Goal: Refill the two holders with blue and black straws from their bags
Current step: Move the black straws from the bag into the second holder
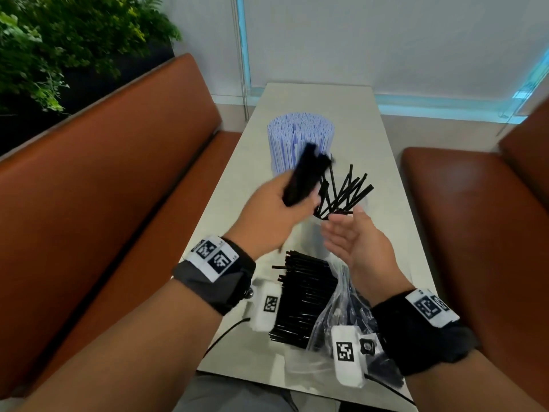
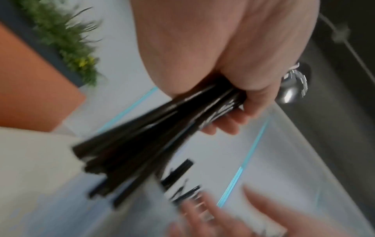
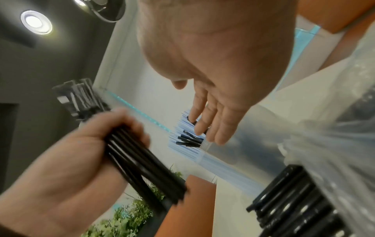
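My left hand [image 1: 277, 208] grips a blurred bundle of black straws [image 1: 306, 173] above the table; the same bundle [image 2: 142, 144] [image 3: 146, 168] fills both wrist views. To its right, my right hand [image 1: 349, 236] is open, palm up, fingers straight, just below a clear holder with several black straws [image 1: 346, 194] fanned out of it. Behind stands a holder packed with blue straws [image 1: 300, 141]. Near me lies a clear bag [image 1: 335, 295] with a stack of black straws [image 1: 306, 301] sticking out.
The narrow pale table [image 1: 386, 179] runs away from me between two orange-brown benches [image 1: 124, 173] [image 1: 475, 209]. A planter of green foliage [image 1: 59, 40] stands behind the left bench. A cable [image 1: 225, 331] trails off the table's near edge.
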Available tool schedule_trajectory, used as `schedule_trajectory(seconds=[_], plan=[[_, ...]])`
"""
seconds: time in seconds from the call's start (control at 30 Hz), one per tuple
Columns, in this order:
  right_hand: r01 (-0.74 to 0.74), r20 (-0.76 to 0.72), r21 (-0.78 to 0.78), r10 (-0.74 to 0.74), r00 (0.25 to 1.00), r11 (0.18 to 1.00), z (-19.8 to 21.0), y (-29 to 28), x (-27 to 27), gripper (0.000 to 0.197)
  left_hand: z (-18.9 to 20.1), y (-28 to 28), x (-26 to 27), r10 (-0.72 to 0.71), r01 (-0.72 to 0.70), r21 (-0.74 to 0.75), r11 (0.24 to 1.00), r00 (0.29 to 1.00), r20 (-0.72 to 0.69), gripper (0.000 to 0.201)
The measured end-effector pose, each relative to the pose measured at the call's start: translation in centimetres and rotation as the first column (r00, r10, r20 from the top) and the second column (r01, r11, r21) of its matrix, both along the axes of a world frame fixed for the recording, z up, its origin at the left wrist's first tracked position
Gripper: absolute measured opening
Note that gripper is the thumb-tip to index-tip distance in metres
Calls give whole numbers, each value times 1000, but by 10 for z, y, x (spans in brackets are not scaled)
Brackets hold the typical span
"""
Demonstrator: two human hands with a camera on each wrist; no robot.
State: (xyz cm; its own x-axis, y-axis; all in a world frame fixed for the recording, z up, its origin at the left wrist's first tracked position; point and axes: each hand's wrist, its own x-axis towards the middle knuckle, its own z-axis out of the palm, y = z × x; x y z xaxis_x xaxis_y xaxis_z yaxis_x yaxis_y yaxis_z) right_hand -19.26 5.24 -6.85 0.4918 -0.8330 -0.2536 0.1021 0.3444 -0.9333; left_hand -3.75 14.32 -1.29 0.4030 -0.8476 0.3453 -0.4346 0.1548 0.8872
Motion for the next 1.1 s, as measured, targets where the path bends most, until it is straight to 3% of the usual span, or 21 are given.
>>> schedule_trajectory(seconds=[0.07, 0.17, 0.23, 0.33, 0.43, 0.53, 0.6, 0.67, 0.73, 0.77, 0.83, 0.9, 0.93, 1.03, 1.1], plan=[[-21, 24, 134, 18, 1000, 991, 1, 1, 1, 59, 23, -2, -7, -86, -3, -266, 964, 943, -323, 14], [-40, 148, 295, -5, 989, 955, 11, 6, 3, 62, 39, -9, -14, -249, -55, -465, 884, 786, -565, 17], [-95, 249, 355, 4, 968, 930, 17, 11, 5, 64, 37, -15, -29, -246, -81, -443, 893, 736, -631, 18], [-180, 348, 389, 37, 937, 904, 21, 18, 6, 64, 28, -20, -47, -185, -67, -331, 941, 718, -671, 17], [-140, 374, 409, -26, 927, 902, 20, 14, 3, 60, 30, -21, -42, -188, -91, -341, 936, 688, -700, 15], [-236, 372, 315, 109, 922, 919, 23, 15, 2, 59, 28, -22, -41, -172, -84, -321, 943, 705, -688, 13], [-260, 300, 164, 203, 932, 952, 23, 18, 3, 48, 24, -21, -42, -163, -69, -297, 952, 709, -686, 15], [-179, 167, -117, 197, 966, 977, 22, 16, 0, 40, 22, -21, -37, -161, -84, -301, 950, 694, -702, 17], [-297, -45, -435, 308, 950, 850, 22, 14, -5, 52, 19, -19, -33, -147, -85, -288, 954, 703, -696, 18], [-419, -191, -502, 375, 907, 756, 22, 16, -5, 59, 16, -19, -35, -139, -69, -271, 960, 723, -677, 20], [-526, -403, -528, 348, 846, 667, 20, 19, -2, 51, 8, -16, -41, -132, -29, -237, 971, 760, -636, 22], [-480, -476, -580, 205, 855, 658, 18, 21, 0, 17, 6, -14, -41, -143, -9, -227, 974, 753, -643, 18], [-465, -509, -606, 135, 850, 646, 16, 21, 0, 12, 8, -13, -38, -151, -13, -237, 971, 738, -658, 15], [-495, -599, -604, 53, 799, 625, 9, 21, 0, 14, 15, -12, -25, -197, -22, -297, 954, 701, -686, 17], [-497, -619, -595, 34, 785, 632, 6, 20, 0, 17, 19, -14, -25, -213, 22, -296, 955, 747, -630, 17]])
